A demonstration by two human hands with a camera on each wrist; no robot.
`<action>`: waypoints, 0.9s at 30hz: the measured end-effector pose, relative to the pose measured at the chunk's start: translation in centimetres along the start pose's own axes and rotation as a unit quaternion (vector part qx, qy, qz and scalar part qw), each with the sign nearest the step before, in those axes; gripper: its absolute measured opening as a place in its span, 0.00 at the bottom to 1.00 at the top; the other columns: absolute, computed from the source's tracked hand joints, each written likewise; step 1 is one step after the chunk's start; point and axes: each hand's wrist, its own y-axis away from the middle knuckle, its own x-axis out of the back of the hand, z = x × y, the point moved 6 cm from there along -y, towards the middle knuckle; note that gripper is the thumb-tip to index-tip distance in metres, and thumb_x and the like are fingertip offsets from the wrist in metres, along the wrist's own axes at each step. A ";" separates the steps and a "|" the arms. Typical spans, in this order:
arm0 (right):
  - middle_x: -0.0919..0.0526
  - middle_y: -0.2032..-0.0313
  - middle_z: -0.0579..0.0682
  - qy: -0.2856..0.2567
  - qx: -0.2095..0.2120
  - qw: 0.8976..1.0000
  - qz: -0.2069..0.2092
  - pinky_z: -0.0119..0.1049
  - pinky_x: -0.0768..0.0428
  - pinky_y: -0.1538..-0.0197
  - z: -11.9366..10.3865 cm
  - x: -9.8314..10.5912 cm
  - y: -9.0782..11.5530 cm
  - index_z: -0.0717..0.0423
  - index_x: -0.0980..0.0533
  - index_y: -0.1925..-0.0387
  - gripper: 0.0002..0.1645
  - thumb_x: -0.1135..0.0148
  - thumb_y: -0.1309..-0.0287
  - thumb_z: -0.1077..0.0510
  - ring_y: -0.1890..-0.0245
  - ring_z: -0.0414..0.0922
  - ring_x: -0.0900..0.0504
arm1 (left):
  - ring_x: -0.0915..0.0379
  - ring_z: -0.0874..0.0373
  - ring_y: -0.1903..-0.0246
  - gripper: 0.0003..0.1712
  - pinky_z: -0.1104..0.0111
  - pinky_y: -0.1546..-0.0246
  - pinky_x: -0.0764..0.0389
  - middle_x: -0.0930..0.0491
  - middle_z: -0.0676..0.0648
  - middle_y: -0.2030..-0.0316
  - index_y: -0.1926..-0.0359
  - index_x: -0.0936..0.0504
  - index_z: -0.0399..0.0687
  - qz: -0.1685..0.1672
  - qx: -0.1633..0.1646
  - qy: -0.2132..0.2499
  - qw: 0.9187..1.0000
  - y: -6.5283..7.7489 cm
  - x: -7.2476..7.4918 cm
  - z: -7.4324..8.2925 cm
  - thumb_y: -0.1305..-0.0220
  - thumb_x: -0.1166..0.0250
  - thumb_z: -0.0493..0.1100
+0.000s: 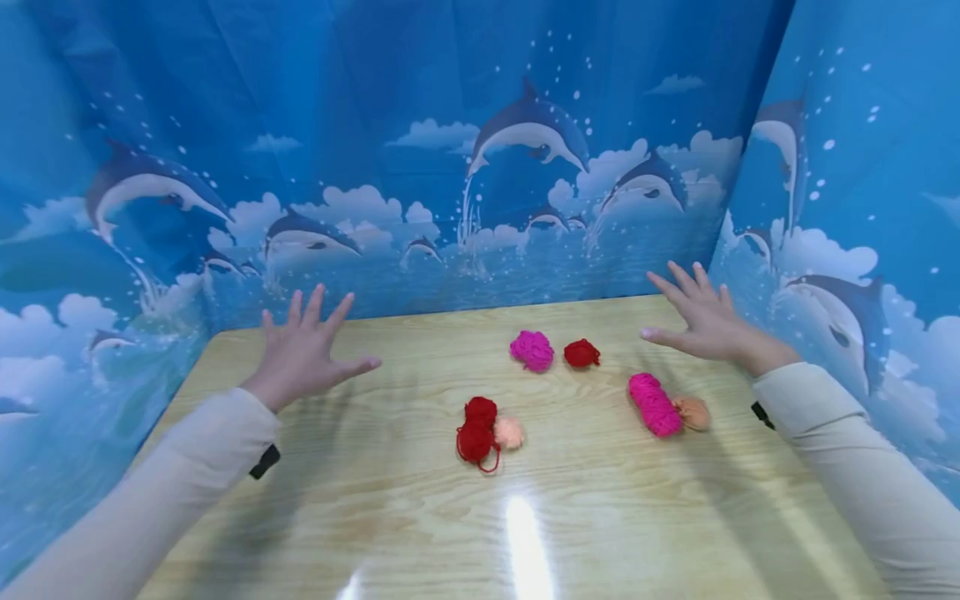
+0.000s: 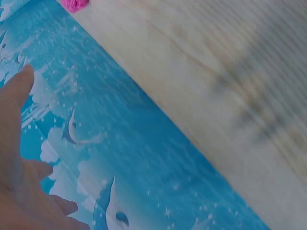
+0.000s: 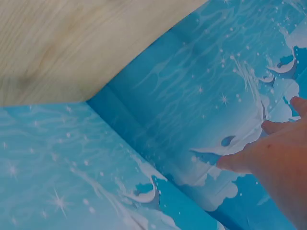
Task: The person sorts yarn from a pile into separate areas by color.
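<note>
Both hands hover over the table with fingers spread and hold nothing. My left hand (image 1: 303,358) is over the table's left side, away from the yarn. On the right, my right hand (image 1: 708,325) is up and behind a bright pink yarn skein (image 1: 655,405), which lies against a tan yarn ball (image 1: 692,413). Two red yarn balls (image 1: 477,440) sit near the middle, touching a pale peach yarn ball (image 1: 509,432). Farther back lie a magenta yarn ball (image 1: 532,351) and a small dark red yarn bundle (image 1: 582,353).
A light wood table (image 1: 390,533) spans the work area, with glare near its front. Blue dolphin-print curtains (image 1: 360,100) enclose it at the back, left and right. A small black device (image 1: 265,461) is at the left wrist.
</note>
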 end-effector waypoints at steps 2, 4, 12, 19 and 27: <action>0.71 0.25 0.60 -0.008 0.006 1.000 0.000 0.74 0.75 0.40 -0.3 -0.4 -0.1 0.44 0.62 0.24 0.55 0.43 0.40 0.35 0.30 0.62 0.82 | 0.74 0.26 0.31 0.62 0.27 0.42 0.73 0.66 0.31 0.27 0.24 0.57 0.53 -0.002 -0.011 0.004 1.000 -0.1 -0.5 0.6 0.48 0.46 0.80; 0.69 0.25 0.61 -0.013 0.010 1.000 -0.001 0.75 0.73 0.40 -0.5 -1.0 -0.2 0.45 0.61 0.24 0.55 0.42 0.40 0.35 0.30 0.64 0.80 | 0.73 0.27 0.31 0.62 0.28 0.41 0.73 0.66 0.32 0.27 0.24 0.56 0.53 -0.004 -0.021 0.009 1.000 -0.2 -1.1 1.2 0.49 0.45 0.79; 0.66 0.26 0.63 -0.062 0.028 0.997 -0.023 0.76 0.65 0.39 -1.1 -3.6 -1.1 0.46 0.59 0.24 0.54 0.42 0.39 0.36 0.29 0.68 0.75 | 0.74 0.31 0.29 0.59 0.30 0.39 0.73 0.63 0.35 0.26 0.24 0.51 0.54 -0.004 -0.057 0.057 0.997 -0.1 -3.9 3.7 0.49 0.38 0.74; 0.68 0.25 0.61 -0.134 0.029 0.990 -0.042 0.76 0.62 0.39 -1.1 -6.3 -1.8 0.48 0.60 0.24 0.53 0.41 0.38 0.39 0.29 0.65 0.76 | 0.69 0.33 0.28 0.58 0.31 0.37 0.69 0.60 0.36 0.26 0.25 0.48 0.53 -0.005 -0.078 0.083 0.993 -0.4 -6.3 5.8 0.50 0.36 0.73; 0.64 0.26 0.62 -0.163 0.033 0.985 -0.042 0.75 0.59 0.38 -1.4 -8.8 -2.3 0.49 0.56 0.24 0.54 0.39 0.40 0.39 0.28 0.67 0.70 | 0.66 0.34 0.28 0.57 0.32 0.36 0.66 0.55 0.37 0.26 0.26 0.46 0.55 -0.014 -0.102 0.116 0.988 0.0 -8.5 8.0 0.52 0.33 0.71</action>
